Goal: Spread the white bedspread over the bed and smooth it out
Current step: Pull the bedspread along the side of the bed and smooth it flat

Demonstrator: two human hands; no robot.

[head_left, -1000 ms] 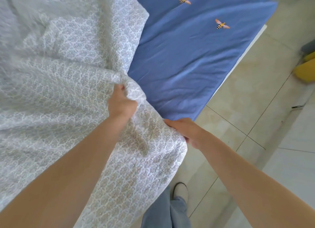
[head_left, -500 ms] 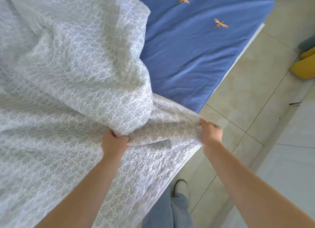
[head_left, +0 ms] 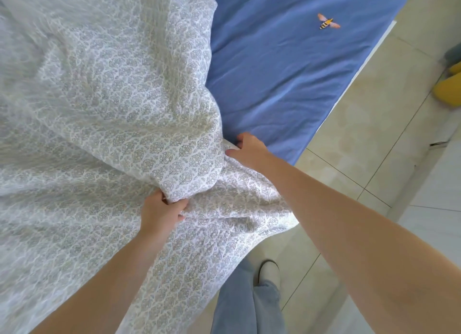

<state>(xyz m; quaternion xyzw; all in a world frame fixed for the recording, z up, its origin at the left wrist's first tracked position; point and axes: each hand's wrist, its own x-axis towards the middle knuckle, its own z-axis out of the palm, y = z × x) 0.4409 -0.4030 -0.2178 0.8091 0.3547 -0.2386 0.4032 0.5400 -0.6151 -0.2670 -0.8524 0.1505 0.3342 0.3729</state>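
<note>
Fingers of your left hand are curled tight round a bunched fold of the white bedspread, pinching the cloth where a rounded, puffed lobe of it hangs over the flatter layer beneath. Your right hand reaches further up, its thumb and fingers closed on the bedspread's edge just where the white cloth meets the blue sheet; the fingertips are partly hidden under the fold. The bedspread is thin, soft-looking and slightly quilted, printed all over with small grey-beige floral medallions on white, and it lies in broad rumpled waves across the left part of the bed, with one corner drooping off the near edge above the floor. To the right the blue sheet is uncovered, a smooth woven cotton with shallow creases and two printed bees, one sharply seen with orange wings and a striped body. A white strip of the bed edge runs along the sheet's right side. The floor is glossy pale beige tile with thin dark joints. Below, your grey-blue trouser leg and a pale shoe stand on the tile, and something yellow sits at the far right edge.
</note>
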